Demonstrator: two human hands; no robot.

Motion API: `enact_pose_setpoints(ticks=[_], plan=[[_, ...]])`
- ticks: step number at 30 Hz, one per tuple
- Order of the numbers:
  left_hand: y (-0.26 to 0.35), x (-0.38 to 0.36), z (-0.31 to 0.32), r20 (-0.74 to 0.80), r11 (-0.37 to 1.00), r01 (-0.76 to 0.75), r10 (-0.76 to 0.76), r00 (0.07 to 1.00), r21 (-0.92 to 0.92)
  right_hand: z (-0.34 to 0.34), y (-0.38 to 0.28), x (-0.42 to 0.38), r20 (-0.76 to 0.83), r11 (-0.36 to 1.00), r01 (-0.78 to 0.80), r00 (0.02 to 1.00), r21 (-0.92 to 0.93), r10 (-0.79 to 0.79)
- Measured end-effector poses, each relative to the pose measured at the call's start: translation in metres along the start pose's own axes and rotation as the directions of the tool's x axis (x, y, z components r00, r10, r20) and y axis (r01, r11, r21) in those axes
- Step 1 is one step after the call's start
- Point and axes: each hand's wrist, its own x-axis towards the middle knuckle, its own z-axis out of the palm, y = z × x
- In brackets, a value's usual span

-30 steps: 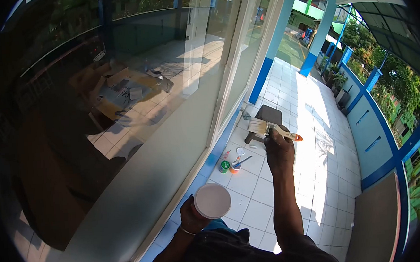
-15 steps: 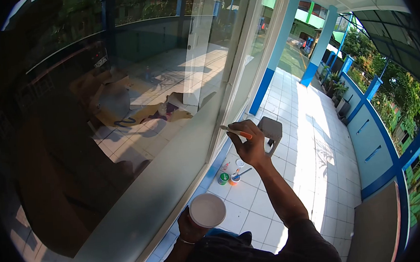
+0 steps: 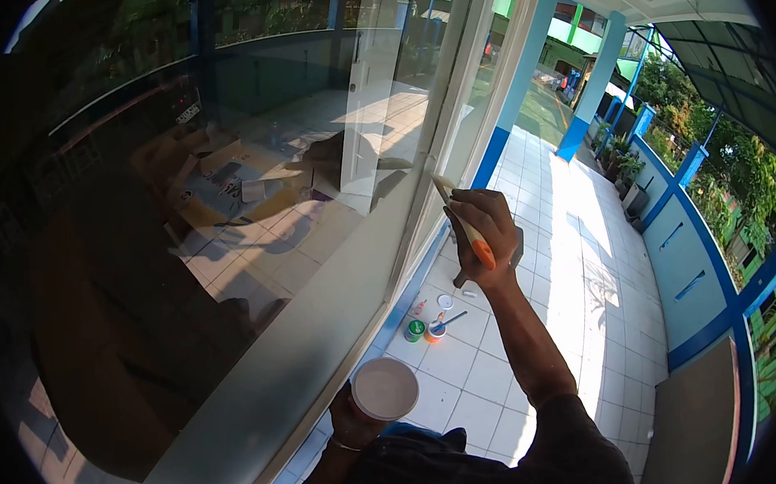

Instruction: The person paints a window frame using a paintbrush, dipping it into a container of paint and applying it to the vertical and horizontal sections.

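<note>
My right hand (image 3: 484, 228) is closed around a paintbrush (image 3: 475, 234) with a pale handle and an orange end. Its bristle end points up and left, right at the white window frame (image 3: 421, 205). Lower down, my left hand (image 3: 346, 417) grips a round tub (image 3: 386, 389) from its left side. Pale, whitish paint shows inside the tub's rim. Beside both hands stands a large glass pane (image 3: 316, 247), frosted along its lower part and full of reflections.
On the white tiled floor (image 3: 473, 362) sit a green-lidded can (image 3: 415, 331), an orange-and-white pot (image 3: 436, 330) with a blue-handled brush across it, and a white lid (image 3: 446, 302). A grey stool (image 3: 516, 246) stands partly behind my right hand. Blue-and-white pillars (image 3: 493, 158) and a low wall (image 3: 681, 248) border the walkway.
My right hand has moved up and slightly right along the frame, and the paintbrush now tilts more steeply with its tip higher. My left hand and the tub stay nearly in place.
</note>
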Motion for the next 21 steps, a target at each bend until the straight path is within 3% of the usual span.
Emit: enact_pose_setpoints(ticks=[3,6,8,13,19,21], plan=[[0.003,0.000,-0.004,-0.012,0.999,-0.002,0.002,1.000,0.036,-0.005,-0.011,0.000,-0.007,0.995,0.065,0.998,-0.069,-0.066],[0.003,0.000,-0.004,-0.013,0.999,0.021,-0.020,1.000,0.026,0.000,-0.005,-0.018,0.109,0.980,0.186,0.978,-0.073,-0.177],[0.004,0.000,-0.005,-0.023,0.998,0.020,-0.019,1.000,0.062,0.004,-0.009,-0.038,0.238,0.977,0.190,0.957,-0.093,-0.164],[0.003,-0.004,-0.001,-0.098,0.967,-0.001,0.027,0.995,0.255,0.016,-0.024,-0.104,0.407,0.995,0.098,0.908,0.010,-0.094],[0.004,-0.017,0.006,-0.053,0.993,0.033,-0.027,0.998,0.112,0.024,-0.027,-0.136,0.453,0.989,-0.102,0.891,0.112,0.041],[0.003,-0.016,0.006,-0.074,0.989,0.002,0.009,0.997,0.150,0.026,-0.019,-0.130,0.433,0.987,-0.124,0.899,0.101,0.068]])
